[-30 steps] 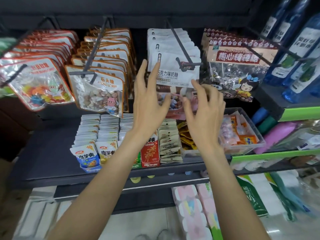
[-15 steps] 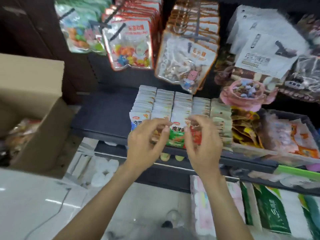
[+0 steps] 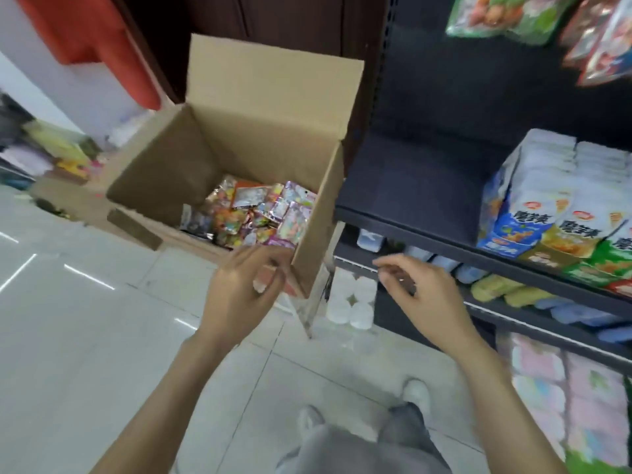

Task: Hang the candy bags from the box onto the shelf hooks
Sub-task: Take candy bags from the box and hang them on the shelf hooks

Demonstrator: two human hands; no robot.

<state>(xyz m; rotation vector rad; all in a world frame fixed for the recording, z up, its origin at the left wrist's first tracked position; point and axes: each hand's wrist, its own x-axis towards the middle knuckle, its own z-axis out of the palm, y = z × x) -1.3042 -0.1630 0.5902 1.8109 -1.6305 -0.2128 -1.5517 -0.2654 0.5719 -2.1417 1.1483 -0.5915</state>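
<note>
Open cardboard box (image 3: 239,138) sits on the floor (image 3: 85,336) just left of the shelf (image 3: 420,186), flaps up, far flap standing tall. Candy bags (image 3: 260,213) lie in a loose colourful pile at the box bottom, toward its near right corner. Left hand (image 3: 242,289) hovers at the box's near right corner, above the near rim, fingers loosely curled, holding nothing; fingertips look close to the cardboard edge, contact unclear due to blur. Right hand (image 3: 420,289) hangs in front of the lower shelf edge, fingers loosely curled, empty, well apart from the box. Both forearms bare. Shelf is dark, upper board bare at its left part; rows of snack packs (image 3: 547,206) stand upright at its right part, white tops, blue, yellow and green fronts. Hanging bags (image 3: 533,15) show at top right, blurred, hooks not readable. Below the shelf board small packets (image 3: 506,289) in yellow and blue line a lower tier; tissue rolls (image 3: 352,302) stacked at floor level beside the shelf base. Pastel packs (image 3: 564,388) fill the lowest right. Person's grey trousers (image 3: 359,449) and white shoes (image 3: 415,391) at frame bottom. Red object (image 3: 92,32) at top left, blurred.
</note>
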